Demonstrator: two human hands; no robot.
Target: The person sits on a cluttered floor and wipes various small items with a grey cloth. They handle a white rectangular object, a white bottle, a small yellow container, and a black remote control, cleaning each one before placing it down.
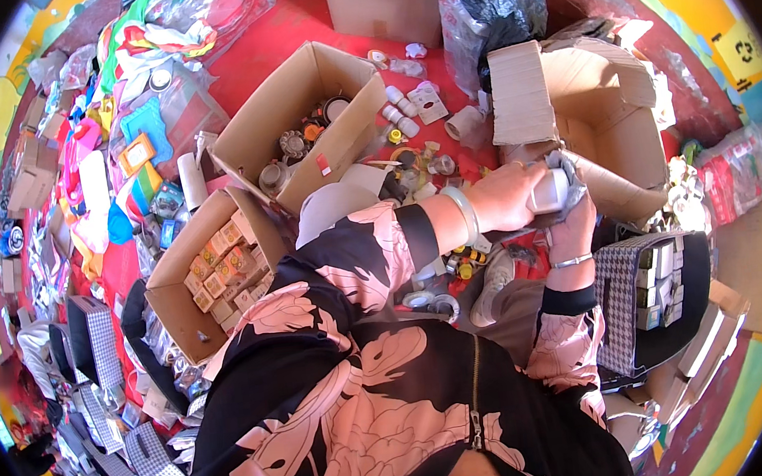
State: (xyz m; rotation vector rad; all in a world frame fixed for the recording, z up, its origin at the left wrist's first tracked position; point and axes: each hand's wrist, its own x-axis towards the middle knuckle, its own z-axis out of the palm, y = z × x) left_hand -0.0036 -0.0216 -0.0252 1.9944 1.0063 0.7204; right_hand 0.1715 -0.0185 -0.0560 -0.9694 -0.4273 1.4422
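While your forearms in their black and pink floral sleeves reach forward from the lower edge, your two hands meet just in front of your chest on a small white cylindrical container (549,191). Your left hand (505,195), with a pale bangle at the wrist, wraps over the container from the left, fingers curled around its body. Your right hand (572,220), wearing a thin silver bracelet, comes up from below and presses a crumpled grey cloth or wrapper (569,172) against the container's right end; its fingers are closed on that wrapper. The container sits above the near edge of a large open cardboard box (610,138) on the red floor. To your left stands an open carton (315,120) holding round jars and lids, and nearer you another carton (206,282) filled with small square boxes. Beside your right elbow rests a houndstooth-patterned box (622,307) with small packages stacked in it. Loose white bottles (398,111) lie scattered on the floor between the cartons.
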